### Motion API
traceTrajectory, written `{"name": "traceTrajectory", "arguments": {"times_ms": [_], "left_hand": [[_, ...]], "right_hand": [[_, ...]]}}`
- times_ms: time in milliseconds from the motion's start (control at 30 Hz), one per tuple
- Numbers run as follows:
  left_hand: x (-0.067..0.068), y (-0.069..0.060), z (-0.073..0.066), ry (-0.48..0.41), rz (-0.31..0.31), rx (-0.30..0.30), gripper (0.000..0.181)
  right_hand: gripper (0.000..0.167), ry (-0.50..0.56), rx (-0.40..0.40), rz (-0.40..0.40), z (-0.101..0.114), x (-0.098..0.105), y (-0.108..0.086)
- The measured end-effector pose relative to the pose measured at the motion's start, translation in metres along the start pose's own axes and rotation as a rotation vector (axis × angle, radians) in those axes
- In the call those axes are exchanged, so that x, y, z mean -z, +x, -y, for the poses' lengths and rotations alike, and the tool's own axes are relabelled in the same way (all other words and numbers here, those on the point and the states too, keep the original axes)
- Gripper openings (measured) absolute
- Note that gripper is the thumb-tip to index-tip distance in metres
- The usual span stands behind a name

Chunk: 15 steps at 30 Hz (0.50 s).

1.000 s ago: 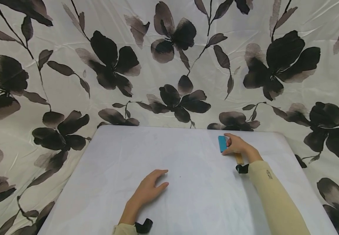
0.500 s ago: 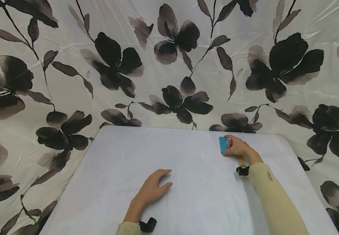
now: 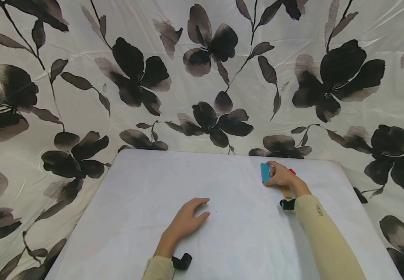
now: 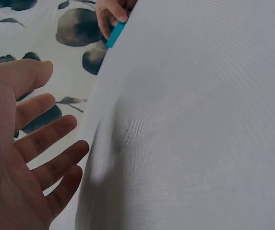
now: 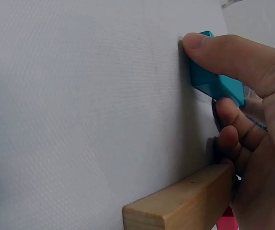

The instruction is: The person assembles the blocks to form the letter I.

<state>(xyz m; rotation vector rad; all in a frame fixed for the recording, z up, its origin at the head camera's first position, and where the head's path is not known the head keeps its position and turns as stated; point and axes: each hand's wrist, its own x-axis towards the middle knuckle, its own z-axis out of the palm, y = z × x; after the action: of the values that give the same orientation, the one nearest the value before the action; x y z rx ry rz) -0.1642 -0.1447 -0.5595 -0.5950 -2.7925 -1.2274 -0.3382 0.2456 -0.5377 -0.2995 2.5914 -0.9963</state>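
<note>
At the far right of the table, my right hand (image 3: 283, 175) grips a blue block (image 3: 264, 173) between thumb and fingers. The right wrist view shows the thumb lying along the near side of this block (image 5: 203, 79), which is close to the white surface. My left hand (image 3: 186, 217) is over the front middle of the table, holding nothing. Its fingers are spread and slightly bent in the left wrist view, apart from any object. A wooden block (image 5: 190, 196) lies beside the right hand's lower fingers, partly hidden by the wrist in the head view.
Behind the right hand a small red piece (image 3: 292, 171) shows, mostly covered. The white table (image 3: 146, 182) has its back edge against a flower-printed cloth (image 3: 202, 85). A black strap piece (image 3: 287, 204) sits at the right wrist, another (image 3: 182, 261) at the left.
The left hand has drifted a little to the right and away from the body. My right hand keeps hold of the blue block nearly in place; more of the red piece shows.
</note>
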Motion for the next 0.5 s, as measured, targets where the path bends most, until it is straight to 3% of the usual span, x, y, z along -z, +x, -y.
{"name": "traceTrajectory", "arguments": {"times_ms": [500], "left_hand": [[-0.008,0.02,0.001,-0.064,0.021,-0.009,0.041]], "right_hand": [[0.101,0.033,-0.006,-0.073,0.001,-0.009,-0.005]]}}
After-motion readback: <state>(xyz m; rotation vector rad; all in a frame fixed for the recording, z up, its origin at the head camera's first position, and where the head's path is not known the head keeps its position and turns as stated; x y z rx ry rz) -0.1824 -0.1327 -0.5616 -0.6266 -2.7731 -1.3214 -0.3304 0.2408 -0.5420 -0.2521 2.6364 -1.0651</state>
